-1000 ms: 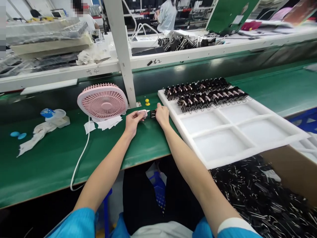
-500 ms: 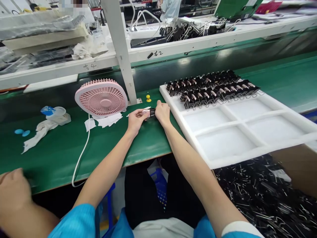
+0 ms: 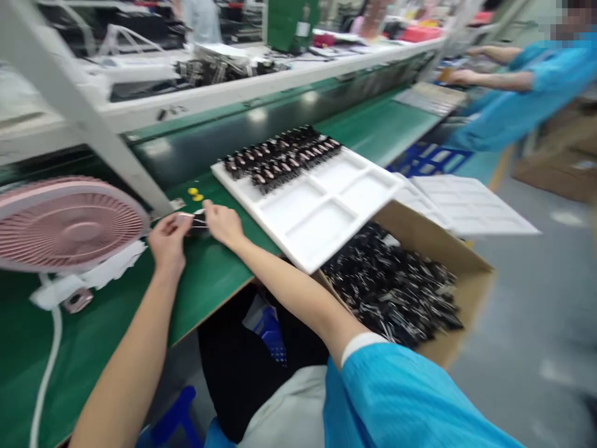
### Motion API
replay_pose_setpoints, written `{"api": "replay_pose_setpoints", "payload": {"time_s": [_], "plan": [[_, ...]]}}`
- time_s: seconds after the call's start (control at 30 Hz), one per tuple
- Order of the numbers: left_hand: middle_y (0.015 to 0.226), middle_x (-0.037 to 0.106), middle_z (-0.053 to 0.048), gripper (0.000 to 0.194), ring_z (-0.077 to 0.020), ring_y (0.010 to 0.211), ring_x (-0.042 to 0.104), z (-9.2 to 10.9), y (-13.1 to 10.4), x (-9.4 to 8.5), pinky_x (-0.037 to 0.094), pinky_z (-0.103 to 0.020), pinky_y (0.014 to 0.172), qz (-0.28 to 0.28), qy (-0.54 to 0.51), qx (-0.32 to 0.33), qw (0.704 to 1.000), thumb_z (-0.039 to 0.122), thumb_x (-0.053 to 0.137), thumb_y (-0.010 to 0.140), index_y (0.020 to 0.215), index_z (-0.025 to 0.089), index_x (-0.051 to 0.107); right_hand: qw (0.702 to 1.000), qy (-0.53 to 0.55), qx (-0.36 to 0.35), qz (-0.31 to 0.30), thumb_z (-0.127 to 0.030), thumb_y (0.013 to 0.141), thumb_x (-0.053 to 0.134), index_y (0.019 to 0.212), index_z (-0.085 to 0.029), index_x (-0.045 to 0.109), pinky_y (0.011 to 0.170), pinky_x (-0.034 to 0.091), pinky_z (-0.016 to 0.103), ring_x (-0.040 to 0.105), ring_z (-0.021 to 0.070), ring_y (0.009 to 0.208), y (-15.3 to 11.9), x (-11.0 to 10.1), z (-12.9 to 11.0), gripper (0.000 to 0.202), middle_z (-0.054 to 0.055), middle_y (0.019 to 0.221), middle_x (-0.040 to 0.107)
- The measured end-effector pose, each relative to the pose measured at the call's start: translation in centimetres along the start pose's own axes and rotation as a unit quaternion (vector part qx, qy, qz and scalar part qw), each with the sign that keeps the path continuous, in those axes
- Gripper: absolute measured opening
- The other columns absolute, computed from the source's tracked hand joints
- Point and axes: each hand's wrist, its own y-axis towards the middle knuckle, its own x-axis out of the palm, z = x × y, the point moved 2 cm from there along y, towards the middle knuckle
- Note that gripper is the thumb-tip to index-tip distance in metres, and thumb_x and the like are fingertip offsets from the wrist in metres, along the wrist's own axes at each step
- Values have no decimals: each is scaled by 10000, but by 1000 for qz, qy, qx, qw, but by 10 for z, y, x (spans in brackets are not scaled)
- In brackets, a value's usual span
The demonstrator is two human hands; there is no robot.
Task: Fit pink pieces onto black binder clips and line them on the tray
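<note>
My left hand [image 3: 168,241] and my right hand [image 3: 224,223] meet over the green table beside the foam tray. Between their fingertips is a black binder clip [image 3: 200,219] with thin wire handles. The left fingers pinch its left side, where a pale edge shows; what that edge belongs to is blurred. Closed fingers of my right hand grip the clip's other side. The white foam tray [image 3: 303,227] holds two rows of black binder clips [image 3: 280,155] with pinkish pieces in them, along its far side.
A pink fan [image 3: 74,227] stands at left with its white cord. Small yellow pieces [image 3: 196,195] lie behind my hands. A cardboard box [image 3: 466,280] of loose black clips [image 3: 396,283] sits below the tray. A co-worker in blue [image 3: 536,81] is at far right.
The view has swung right, bringing the box, more trays and a co-worker into sight. Both hands still hold the clip; the other person's hand at lower left is out of view.
</note>
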Motion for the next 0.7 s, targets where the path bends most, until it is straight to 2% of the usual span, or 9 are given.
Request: {"api": "replay_pose_setpoints", "payload": {"time_s": [0.1, 0.2, 0.27, 0.33, 0.4, 0.47, 0.53, 0.6, 0.7], "plan": [[880, 766, 21, 427, -141, 847, 663, -1, 15, -1, 521, -200, 659, -12, -38, -22, 999, 294, 964, 562, 927, 195, 767, 998, 19, -22, -52, -618, 1100, 225, 811, -303, 697, 886, 542, 411, 718, 263, 962, -46, -6, 3, 636, 8, 954, 780], [949, 776, 89, 362, -173, 963, 674, 1, 22, -2, 607, -272, 701, -39, -25, -30, 998, 320, 928, 572, 865, 261, 724, 979, 80, -52, -179, -689, 1020, 419, 721, -330, 670, 788, 578, 354, 715, 218, 808, -122, -32, 17, 531, -59, 791, 759], [997, 776, 141, 347, -186, 955, 688, 3, 20, -4, 640, -330, 680, -53, 0, -33, 998, 340, 922, 572, 844, 298, 709, 950, 103, -56, -288, -697, 870, 691, 704, -357, 708, 688, 597, 332, 708, 211, 720, -177, -67, 40, 378, -67, 716, 738], [1014, 775, 158, 344, -198, 880, 712, 6, 15, -3, 652, -381, 642, -71, 16, -45, 996, 369, 924, 595, 865, 324, 715, 934, 74, -3, -350, -653, 660, 915, 694, -364, 741, 622, 608, 342, 704, 231, 676, -219, -120, 77, 338, -41, 661, 711], [986, 776, 134, 347, -202, 777, 721, 7, 8, 0, 640, -394, 595, -76, 31, -51, 995, 396, 915, 633, 920, 336, 730, 948, 30, 77, -308, -671, 595, 963, 718, -324, 753, 618, 616, 358, 706, 242, 675, -235, -183, 122, 423, -7, 669, 713], [964, 767, 104, 365, -197, 718, 720, 9, 1, 3, 601, -352, 548, -72, 40, -46, 996, 422, 899, 680, 998, 339, 740, 959, 6, 164, -231, -720, 807, 804, 820, -242, 761, 713, 636, 376, 720, 235, 741, -231, -242, 169, 480, 52, 790, 757], [954, 753, 75, 387, -182, 687, 711, 9, -3, 6, 541, -297, 515, -77, 35, -45, 995, 447, 890, 724, 1058, 321, 741, 956, -84, 275, -64, -637, 978, 642, 922, -190, 736, 823, 623, 351, 733, 221, 853, -217, -287, 213, 460, 104, 928, 774], [922, 736, 54, 408, -169, 645, 695, 8, -4, 8, 492, -267, 489, -85, 24, -44, 995, 446, 904, 716, 1056, 288, 740, 908, -186, 372, 49, -494, 1031, 590, 971, -150, 719, 924, 590, 356, 734, 252, 991, -208, -311, 249, 372, 165, 1014, 765], [815, 706, 49, 462, -170, 552, 668, 5, 0, 7, 449, -257, 423, -74, 19, -45, 996, 398, 947, 604, 986, 243, 739, 852, -263, 448, 65, -339, 960, 679, 1003, -87, 730, 1058, 523, 459, 693, 371, 1188, -207, -311, 287, 261, 274, 1134, 734]]}}
